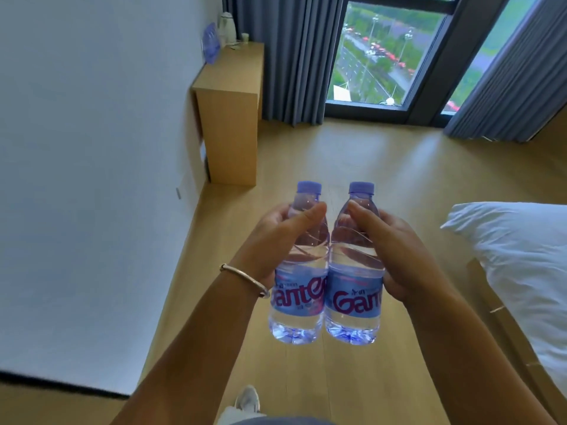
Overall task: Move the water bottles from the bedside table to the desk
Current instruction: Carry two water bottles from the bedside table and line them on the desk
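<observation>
Carrying is the step in hand: two water bottles are held upright and side by side in mid-air above the wooden floor (352,154), their labelled bodies touching or very nearly so. The left bottle (299,265) is held in the left hand (270,240), whose grip is closed round the upper body with the thumb laid across the front below the shoulder. The right bottle (356,262) is held likewise by the right hand (399,246), thumb across the front, fingers wrapped behind. Both purple caps are on, and both bottles appear full.

The pick-up can be judged done and the set-down not yet begun. The bench (233,96) (a pale wooden desk against the white wall (92,148)) is seen ahead on the left, well apart from the bottles. A white kettle (227,29), a small cup (244,37) and a blue stand-up card (211,46) are seen at its far end, while the near part of the top offers bare wood. What the next move calls for is a walk forward, then both bottles lowered upright onto that bare stretch before either grip is eased.

A bed with white bedding (515,262) is seen at the right, grey curtains (294,56) frame a tall window (383,53) beyond, and a white shoe (248,398) shows at the bottom edge.
</observation>
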